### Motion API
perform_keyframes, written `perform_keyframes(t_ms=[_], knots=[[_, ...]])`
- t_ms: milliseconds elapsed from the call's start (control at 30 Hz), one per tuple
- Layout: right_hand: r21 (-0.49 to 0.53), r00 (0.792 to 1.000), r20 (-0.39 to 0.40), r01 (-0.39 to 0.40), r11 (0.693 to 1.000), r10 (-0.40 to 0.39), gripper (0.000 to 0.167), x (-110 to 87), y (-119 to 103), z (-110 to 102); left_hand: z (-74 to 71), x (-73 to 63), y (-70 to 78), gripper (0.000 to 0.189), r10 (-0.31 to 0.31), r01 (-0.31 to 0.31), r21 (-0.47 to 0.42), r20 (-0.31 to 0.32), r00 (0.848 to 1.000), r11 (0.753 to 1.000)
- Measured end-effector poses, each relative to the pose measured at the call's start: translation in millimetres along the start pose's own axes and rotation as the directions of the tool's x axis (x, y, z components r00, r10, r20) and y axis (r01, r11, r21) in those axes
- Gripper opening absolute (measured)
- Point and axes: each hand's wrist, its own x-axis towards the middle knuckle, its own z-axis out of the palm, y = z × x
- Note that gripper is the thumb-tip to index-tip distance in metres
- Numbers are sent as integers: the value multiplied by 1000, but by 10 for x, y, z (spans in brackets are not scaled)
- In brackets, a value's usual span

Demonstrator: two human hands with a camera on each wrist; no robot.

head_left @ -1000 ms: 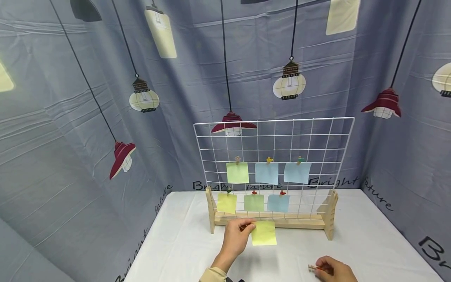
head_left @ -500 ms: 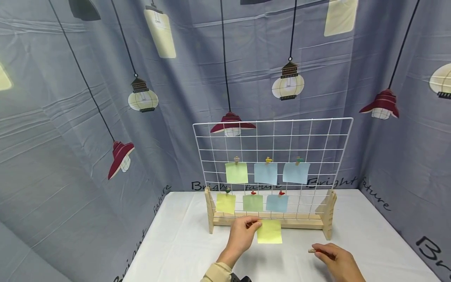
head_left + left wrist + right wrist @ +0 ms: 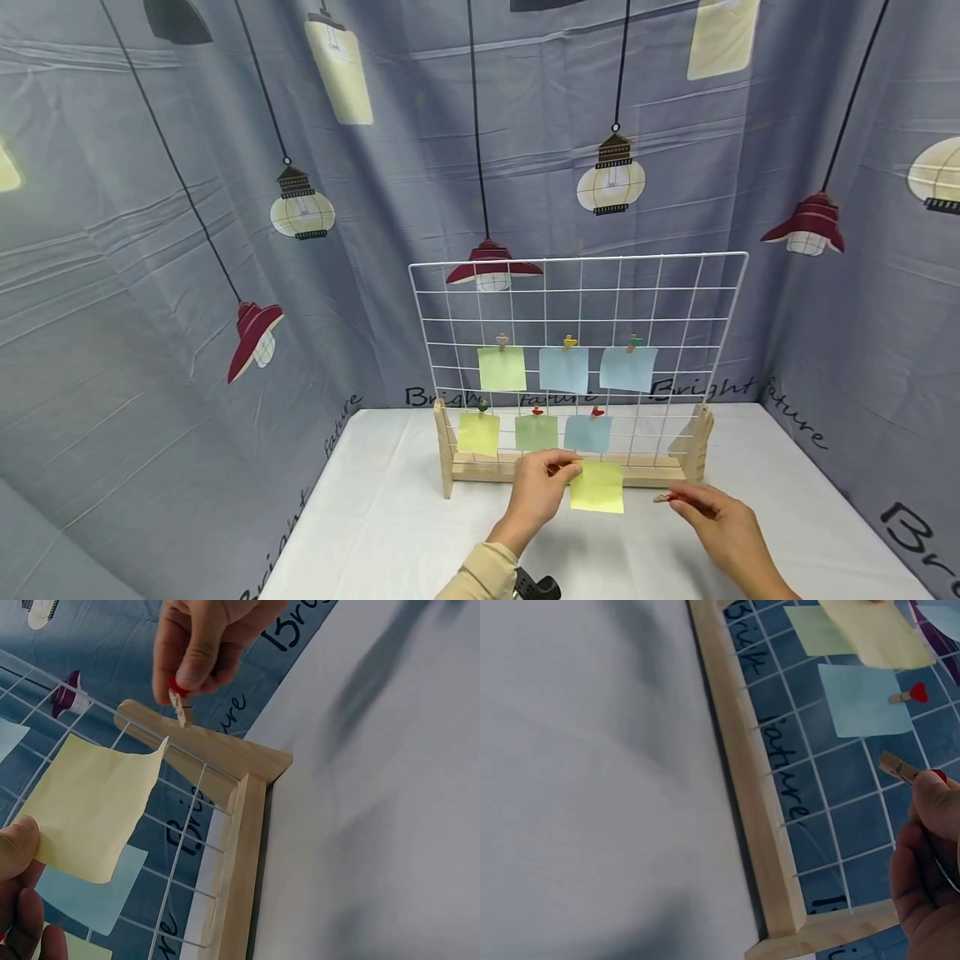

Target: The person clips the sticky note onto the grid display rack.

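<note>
My left hand (image 3: 538,487) pinches a yellow sticky note (image 3: 597,487) by its upper left corner, in front of the rack's wooden base. In the left wrist view the note (image 3: 97,802) hangs flat with one corner curled up. To the right, my right hand (image 3: 723,525) pinches a small wooden clothespin (image 3: 664,498) with a red decoration between thumb and fingers. The right wrist view shows this clothespin (image 3: 897,766) pointing away from the fingertips, beside a blue note (image 3: 864,701) clipped to the white wire grid (image 3: 637,300).
Three notes hang in the grid's upper row, including a green one (image 3: 502,369). The lower row has a yellow note (image 3: 478,434), a green one and a blue one (image 3: 587,433), each clipped. The wooden base (image 3: 480,471) stands on a white table (image 3: 382,533).
My left hand has carried the yellow sticky note rightward and slightly up. My right hand has lifted the clothespin up from lower on the table side, toward the rack.
</note>
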Motion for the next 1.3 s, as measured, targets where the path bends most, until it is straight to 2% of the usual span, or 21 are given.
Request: perform_keyframes(t_ms=[100,300,467,700,867,1000,1133,1300], knots=[[-2,1000,-28,15,1000,-15,27,34,-31,-27,80,37,17,9,-2,1,-8,-10,1000,1000],[-1,999,-2,-40,999,40,27,153,-125,-126,242,140,44,5,17,-18,-16,-55,998,1000],[-7,999,-42,15,1000,-15,21,240,-195,-194,396,225,68,5,9,-12,-32,-86,996,999],[-23,995,-63,72,997,-73,22,396,-296,-244,580,303,87,4,-37,36,-16,-107,994,999],[-45,992,-74,103,994,-106,19,516,-322,-275,674,368,112,7,-63,62,-6,-97,993,998],[-55,992,-80,90,994,-94,20,608,-302,-294,728,425,147,7,-43,43,-3,-95,995,999],[-72,990,-93,96,993,-103,22,695,-298,-310,779,486,167,7,-26,26,-1,-111,994,1000],[-74,989,-97,102,992,-109,23,791,-312,-343,830,562,175,6,-51,52,4,-130,990,999]])
